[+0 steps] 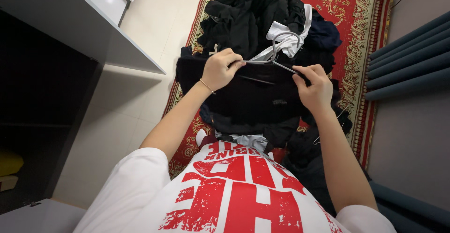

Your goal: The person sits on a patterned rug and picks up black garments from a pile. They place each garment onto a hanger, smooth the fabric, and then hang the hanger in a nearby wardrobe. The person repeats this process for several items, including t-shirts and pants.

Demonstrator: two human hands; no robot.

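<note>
The person is partway through working a grey wire hanger [274, 55] into or out of a black garment [258, 97], held up over the clothes pile [253, 13] on the red rug [356, 22]. The left hand [220, 69] pinches hanger and cloth; the right hand [314, 85] grips the garment's other shoulder. Both forearms reach forward, wrists bent down. Next, the shoulder probably needs sliding along the wire.

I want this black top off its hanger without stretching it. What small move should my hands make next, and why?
Probably slide the right hand outward along the grey hanger to free that shoulder of the black garment. Both hands already pinch cloth at the hanger's arms, the left hand near the hook, and the garment hangs over a pile of dark clothes.
</note>
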